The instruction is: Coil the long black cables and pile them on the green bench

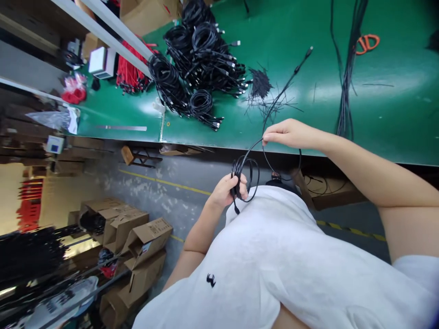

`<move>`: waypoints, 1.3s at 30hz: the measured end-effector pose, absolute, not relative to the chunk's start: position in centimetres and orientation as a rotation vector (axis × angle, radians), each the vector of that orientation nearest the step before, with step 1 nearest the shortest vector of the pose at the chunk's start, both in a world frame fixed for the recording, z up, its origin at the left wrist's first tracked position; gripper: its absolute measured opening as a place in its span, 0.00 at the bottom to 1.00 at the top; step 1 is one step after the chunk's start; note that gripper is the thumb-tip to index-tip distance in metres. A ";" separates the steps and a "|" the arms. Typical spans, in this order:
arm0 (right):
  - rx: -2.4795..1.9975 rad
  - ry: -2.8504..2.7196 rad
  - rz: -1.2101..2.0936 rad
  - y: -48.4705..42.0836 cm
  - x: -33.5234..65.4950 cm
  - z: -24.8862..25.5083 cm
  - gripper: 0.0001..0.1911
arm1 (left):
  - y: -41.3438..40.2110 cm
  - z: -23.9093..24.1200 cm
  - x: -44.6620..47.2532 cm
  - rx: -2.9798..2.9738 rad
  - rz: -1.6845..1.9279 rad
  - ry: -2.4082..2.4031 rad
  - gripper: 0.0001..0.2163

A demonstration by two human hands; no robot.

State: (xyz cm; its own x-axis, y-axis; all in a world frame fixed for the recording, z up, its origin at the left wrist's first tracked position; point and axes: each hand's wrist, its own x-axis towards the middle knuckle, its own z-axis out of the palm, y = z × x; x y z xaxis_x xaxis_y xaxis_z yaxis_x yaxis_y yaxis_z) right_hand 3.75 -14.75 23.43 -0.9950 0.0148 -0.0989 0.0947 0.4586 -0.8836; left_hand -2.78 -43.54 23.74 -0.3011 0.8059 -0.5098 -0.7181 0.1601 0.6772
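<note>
My left hand (229, 189) is closed around a coiled black cable (253, 185), just off the table's front edge, in front of the white shirt. One connector end dangles below the coil. My right hand (291, 133) pinches the same cable between thumb and fingertips, up at the table edge. From there a stretch of cable runs onto the green table and ends in a connector (308, 51). Another loop of cable sags beneath my right hand. Close to it on the table is a pile of short black ties (259, 83), with some strewn around.
Coiled black cables (206, 55) are heaped on the green table (291, 23). Red cables (132, 68) and a white box (102, 61) sit farther left. Orange-handled scissors (367, 44) lie beside straight black cables (346, 91). Cardboard boxes (151, 233) stand on the floor.
</note>
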 end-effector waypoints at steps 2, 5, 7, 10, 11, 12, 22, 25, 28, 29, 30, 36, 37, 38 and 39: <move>0.095 2.586 -1.631 -14.9 3.9 22.9 0.25 | -43.4 23.5 -2.8 0.057 1.498 1.094 0.15; 0.039 2.556 -1.653 -14.6 4.4 21.5 0.29 | -43.7 23.1 -3.0 -0.022 1.556 0.996 0.10; 0.049 2.591 -1.631 -13.6 5.4 19.6 0.30 | -44.4 22.7 -3.8 -0.071 1.693 0.972 0.08; 0.148 2.750 -1.547 -10.9 8.0 15.3 0.26 | -46.1 22.2 -5.9 -0.089 1.984 1.001 0.07; 0.174 2.816 -1.511 -10.0 9.0 13.7 0.23 | -46.7 22.1 -6.6 -0.080 2.059 0.999 0.08; 0.180 2.892 -1.469 -9.1 10.2 12.2 0.20 | -47.1 21.9 -7.3 -0.070 2.111 0.988 0.09; -0.168 2.831 -1.071 -18.1 13.2 18.5 0.22 | -42.1 22.2 -7.2 -0.051 1.668 1.418 0.19; -0.354 2.711 -1.156 -20.1 9.5 23.3 0.22 | -40.6 22.2 -6.0 0.131 1.396 1.402 0.23; -0.269 2.781 -1.228 -19.7 6.1 22.9 0.17 | -40.6 21.4 -5.6 0.190 1.265 1.329 0.21; -0.264 2.782 -1.264 -19.5 5.5 22.4 0.16 | -40.7 21.2 -5.6 0.186 1.252 1.323 0.20; -0.269 2.777 -1.299 -19.4 5.1 22.0 0.16 | -40.9 21.1 -5.6 0.179 1.247 1.323 0.19; -0.275 2.724 -1.437 -20.0 3.6 21.8 0.10 | -40.9 21.7 -5.1 0.081 1.266 1.368 0.14; -0.292 2.710 -1.480 -20.0 3.3 21.7 0.10 | -40.8 22.0 -5.0 0.056 1.284 1.375 0.11; -0.310 2.698 -1.525 -19.9 3.0 21.5 0.10 | -40.7 22.3 -4.9 0.032 1.311 1.376 0.09; -0.324 2.688 -1.569 -19.6 2.8 21.3 0.10 | -40.6 22.6 -4.9 0.010 1.340 1.371 0.08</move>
